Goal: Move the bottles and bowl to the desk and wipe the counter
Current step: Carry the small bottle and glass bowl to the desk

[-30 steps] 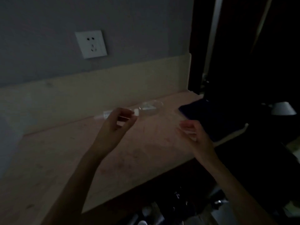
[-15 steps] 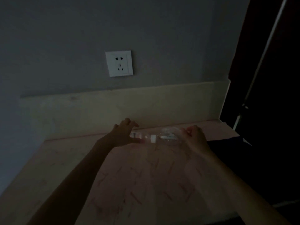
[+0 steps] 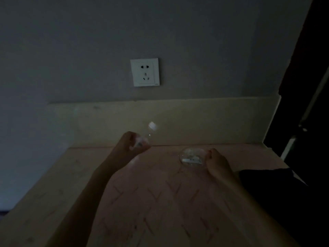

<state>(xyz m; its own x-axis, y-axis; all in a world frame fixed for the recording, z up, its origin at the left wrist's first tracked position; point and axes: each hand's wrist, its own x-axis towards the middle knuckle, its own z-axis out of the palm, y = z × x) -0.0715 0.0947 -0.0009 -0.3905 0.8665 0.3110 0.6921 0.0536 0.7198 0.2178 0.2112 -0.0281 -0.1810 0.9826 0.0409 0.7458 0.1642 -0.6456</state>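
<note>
Dim light. Left hand curls round the body of a clear plastic bottle, tilted with its white cap up and away from the fingers, lifted off the wooden counter. Right hand grips the near-right rim of a clear, shallow glass bowl resting on the counter just left of its fingers, a pale label-like strip showing through; a dark cloth lies just right of that wrist.
</note>
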